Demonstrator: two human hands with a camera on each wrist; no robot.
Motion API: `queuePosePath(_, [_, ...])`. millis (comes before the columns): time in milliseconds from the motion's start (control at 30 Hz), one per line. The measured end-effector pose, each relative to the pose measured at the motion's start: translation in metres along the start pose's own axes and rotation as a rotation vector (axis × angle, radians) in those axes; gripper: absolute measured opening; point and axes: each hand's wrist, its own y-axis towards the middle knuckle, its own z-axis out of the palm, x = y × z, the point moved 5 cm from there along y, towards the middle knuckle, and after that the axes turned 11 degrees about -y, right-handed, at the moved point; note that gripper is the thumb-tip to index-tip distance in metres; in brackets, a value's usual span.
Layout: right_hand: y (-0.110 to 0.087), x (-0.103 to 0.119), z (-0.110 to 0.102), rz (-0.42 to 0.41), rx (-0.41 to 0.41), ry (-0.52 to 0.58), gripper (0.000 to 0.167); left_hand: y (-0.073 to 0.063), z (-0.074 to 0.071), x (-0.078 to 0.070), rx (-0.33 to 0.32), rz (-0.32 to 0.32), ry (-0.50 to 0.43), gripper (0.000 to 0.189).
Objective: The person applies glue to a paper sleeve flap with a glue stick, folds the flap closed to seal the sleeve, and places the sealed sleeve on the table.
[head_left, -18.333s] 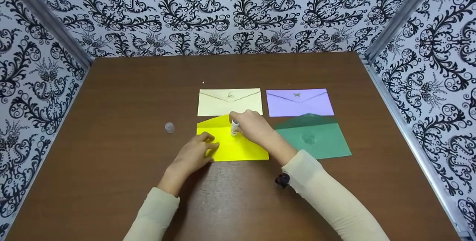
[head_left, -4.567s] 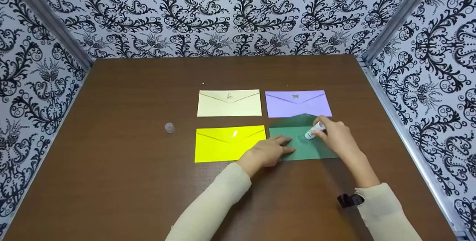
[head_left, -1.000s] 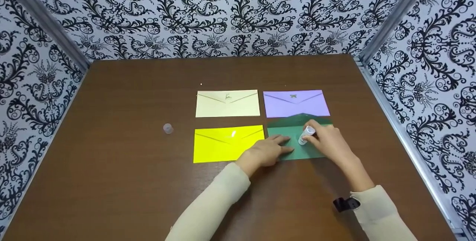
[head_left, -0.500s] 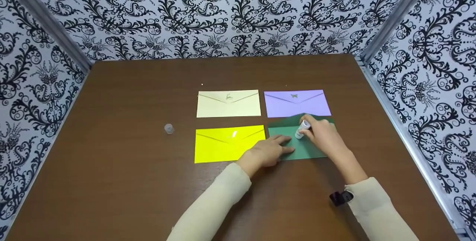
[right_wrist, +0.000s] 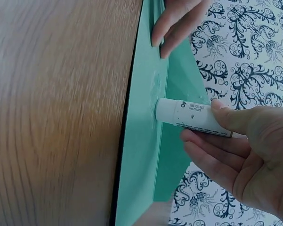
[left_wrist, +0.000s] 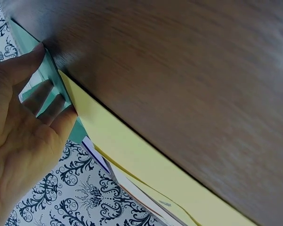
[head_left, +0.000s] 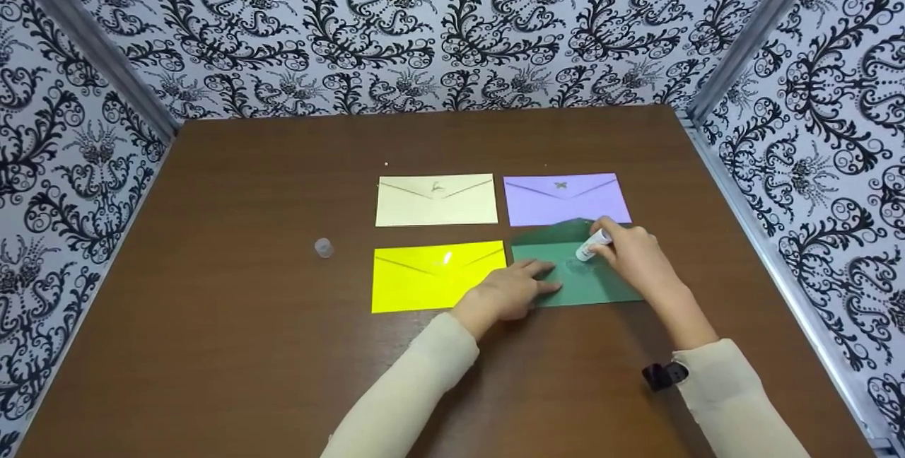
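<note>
A green envelope (head_left: 608,285) lies with its flap raised toward the back. My right hand (head_left: 640,256) grips a white glue stick (right_wrist: 193,115), tilted, its tip against the envelope's middle. Around the tip a shiny smear of glue (head_left: 576,265) shows on the green paper. My left hand (head_left: 505,292) rests on the left part of the green envelope with fingers spread; in the left wrist view the thumb lies along its near edge. To the left, partly under my left wrist, is a closed yellow envelope (head_left: 417,281) with a shiny mark on its flap.
Behind lie a closed cream envelope (head_left: 437,209) and a closed purple envelope (head_left: 565,209), each with a small emblem. A small translucent cap (head_left: 324,247) stands to the left on the brown table (head_left: 233,316). Patterned panels (head_left: 452,34) border the table at back and sides.
Since half a second ago the glue stick in my right hand has moved slightly right over the green envelope. My left hand stays put. Earlier, the yellow envelope's flap was open; now it is closed.
</note>
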Motion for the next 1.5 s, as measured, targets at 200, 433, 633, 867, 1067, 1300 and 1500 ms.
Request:
queuePosePath(200, [-0.008,-0.005,-0.005,0.012,0.025,-0.003,0.024,0.000,-0.001,-0.001,0.010,0.003,0.019,0.062])
queuePosePath(433, [-0.017,-0.003,-0.008,0.022,0.062,0.027,0.023,-0.002,-0.001,-0.001,0.007,0.007,-0.007,0.062])
queuePosePath(633, [-0.018,0.004,-0.007,0.019,0.069,0.051,0.024,-0.004,-0.002,0.000,0.001,0.015,0.002,0.061])
queuePosePath(867, [-0.014,0.012,0.000,0.017,0.069,0.061,0.026,-0.004,-0.002,0.000,0.002,0.021,0.001,0.061])
queuePosePath(1067, [-0.012,0.004,0.004,0.085,0.015,0.153,0.025,-0.001,-0.002,-0.003,0.001,0.030,0.021,0.061])
queuePosePath(1300, [-0.021,-0.023,-0.005,0.261,-0.142,0.462,0.025,0.000,-0.007,-0.004,-0.017,0.034,0.026,0.059])
queuePosePath(1500, [-0.032,-0.030,-0.013,0.289,-0.154,0.673,0.030,0.001,-0.013,-0.005,-0.047,0.066,0.027,0.056])
